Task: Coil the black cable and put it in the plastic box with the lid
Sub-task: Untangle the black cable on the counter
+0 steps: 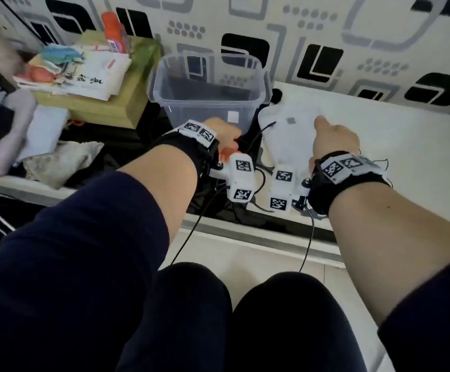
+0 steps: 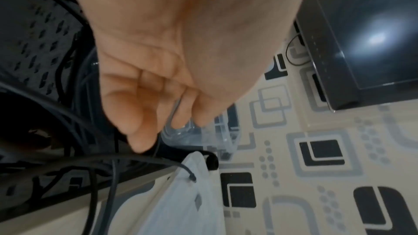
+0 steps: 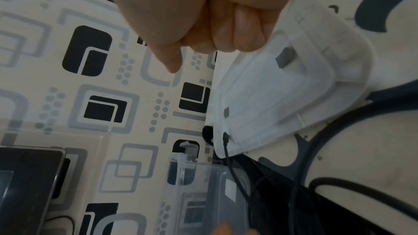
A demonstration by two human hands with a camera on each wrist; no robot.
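Thin black cable [image 3: 228, 158] lies limp, floppy, tip on the translucent white lid [image 3: 271, 96] beside the clear plastic box [image 1: 207, 84]; pinch near its end: your left hand [image 2: 158, 71] hangs loosely curled, empty, right hand [image 3: 203, 15] fisted, empty.

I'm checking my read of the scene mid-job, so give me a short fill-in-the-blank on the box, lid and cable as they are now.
1. The clear plastic box stands open, with its lid lying to its ____.
2. One end of the black cable rests on the ____.
3. The left hand is at the box's ____ rim.
4. The right hand hovers above the ____.

Missing words: right; lid; near; lid
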